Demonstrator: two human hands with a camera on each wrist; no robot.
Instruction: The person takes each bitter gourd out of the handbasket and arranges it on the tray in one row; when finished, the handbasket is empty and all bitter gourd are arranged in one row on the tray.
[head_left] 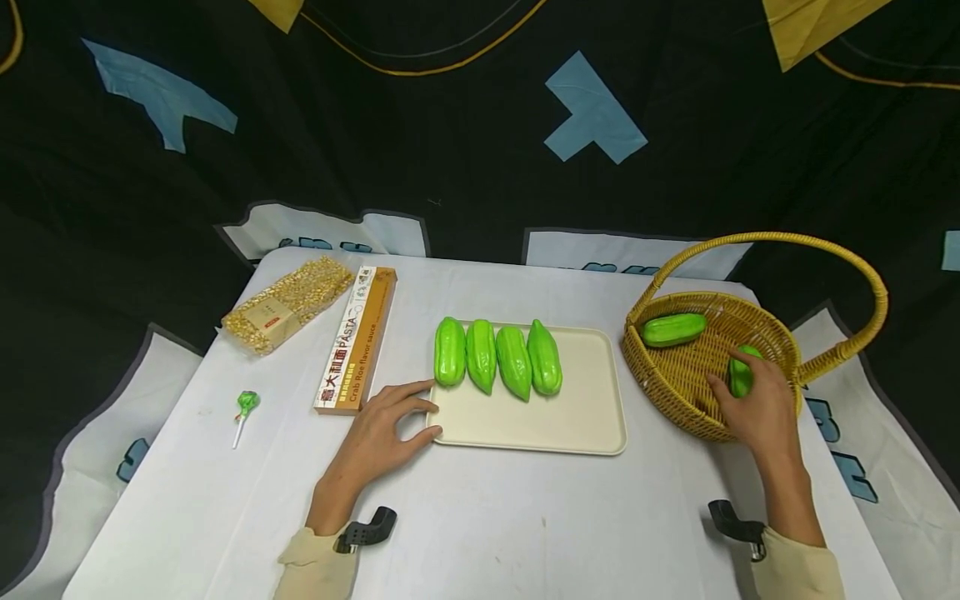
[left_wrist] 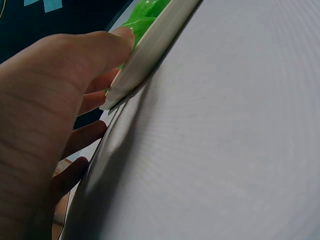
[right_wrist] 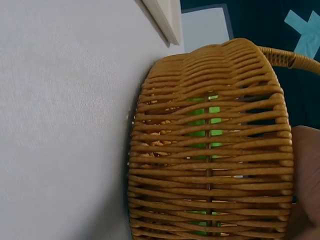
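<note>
My right hand (head_left: 763, 408) reaches into the wicker basket (head_left: 637, 371) and grips a glossy green ridged vegetable (head_left: 741, 375), like a bitter melon, partly covered by the fingers. Another green vegetable (head_left: 673, 330) lies at the basket's back left. In the right wrist view, the woven wall (right_wrist: 215, 170) hides most of what is inside. Several matching vegetables (head_left: 481, 357) lie side by side on the left half of the cream tray (head_left: 585, 396). With spread, relaxed fingers, my left hand (head_left: 384, 437) touches the tray's left edge; the left wrist view shows its thumb (left_wrist: 117, 45) at the rim.
Left of the tray lies an orange and white pasta box (head_left: 356, 342), with a bag of yellow kernels (head_left: 292, 304) beyond it. A green-wrapped lollipop (head_left: 246, 408) is at the far left. The basket's tall handle (head_left: 780, 239) arches over its opening.
</note>
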